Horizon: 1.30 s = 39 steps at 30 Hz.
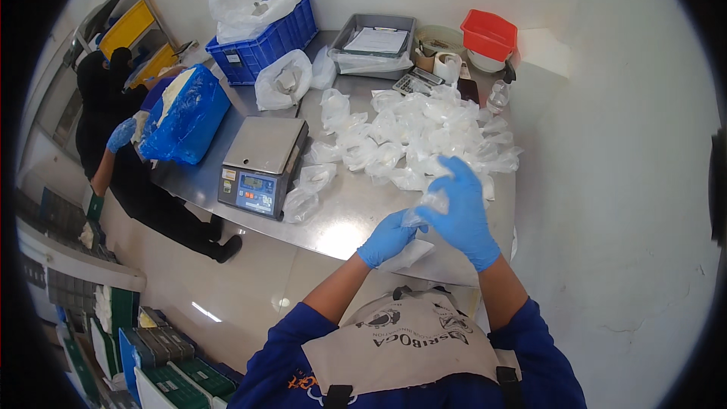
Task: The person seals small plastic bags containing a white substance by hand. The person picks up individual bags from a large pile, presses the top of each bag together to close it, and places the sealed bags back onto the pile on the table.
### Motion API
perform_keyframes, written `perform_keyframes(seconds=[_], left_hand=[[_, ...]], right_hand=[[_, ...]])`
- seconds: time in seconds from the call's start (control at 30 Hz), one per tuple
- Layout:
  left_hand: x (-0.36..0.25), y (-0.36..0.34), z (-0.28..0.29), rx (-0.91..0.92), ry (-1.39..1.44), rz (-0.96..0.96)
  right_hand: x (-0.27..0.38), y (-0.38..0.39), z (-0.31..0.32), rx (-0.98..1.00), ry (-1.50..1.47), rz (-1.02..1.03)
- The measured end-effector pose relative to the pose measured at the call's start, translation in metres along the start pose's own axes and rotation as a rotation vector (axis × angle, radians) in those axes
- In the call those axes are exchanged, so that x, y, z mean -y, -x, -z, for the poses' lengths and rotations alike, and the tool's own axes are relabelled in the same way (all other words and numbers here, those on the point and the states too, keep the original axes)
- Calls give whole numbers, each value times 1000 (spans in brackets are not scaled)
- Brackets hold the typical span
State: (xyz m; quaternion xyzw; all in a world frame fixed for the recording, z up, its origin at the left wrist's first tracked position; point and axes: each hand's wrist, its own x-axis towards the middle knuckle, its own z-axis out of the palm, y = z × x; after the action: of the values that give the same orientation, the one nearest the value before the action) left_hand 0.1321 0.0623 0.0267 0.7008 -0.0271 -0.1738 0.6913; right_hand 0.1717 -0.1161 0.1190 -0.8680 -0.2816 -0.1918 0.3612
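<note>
Near the table's front edge, my gloved left hand (387, 239) is closed around the lower part of a small clear plastic bag (433, 204). My gloved right hand (464, 216) curves over the bag's upper part, its thumb and fingers on either side and the index finger raised. What the bag holds is hard to make out. White plastic (409, 256) hangs below my hands. Just beyond them spreads a heap of small filled plastic bags (424, 132) with whitish contents.
On the metal table (344, 231) stands a digital scale (261, 167), several bags beside it. Behind are a blue crate (261, 49), a grey tray (371, 42), a calculator (418, 81) and a red basket (489, 34). A co-worker (113, 129) stands left by a blue-lined tub (185, 117).
</note>
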Motion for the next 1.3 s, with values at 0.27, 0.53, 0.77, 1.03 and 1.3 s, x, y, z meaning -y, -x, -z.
perform_keyframes(seconds=[0.27,0.53,0.77,1.03,1.3], left_hand=[[-7,1,-2,53,168,29],[-1,9,-1,74,43,49],[7,2,3,82,226,70],[30,18,0,100,-297,-6],[-15,8,-17,75,272,94]], right_hand=[[-10,11,14,-143,-188,-8],[-38,-1,20,-158,-249,-24],[11,4,19,-6,-20,140],[-40,-17,65,-386,-320,-89],[10,31,20,33,101,50]])
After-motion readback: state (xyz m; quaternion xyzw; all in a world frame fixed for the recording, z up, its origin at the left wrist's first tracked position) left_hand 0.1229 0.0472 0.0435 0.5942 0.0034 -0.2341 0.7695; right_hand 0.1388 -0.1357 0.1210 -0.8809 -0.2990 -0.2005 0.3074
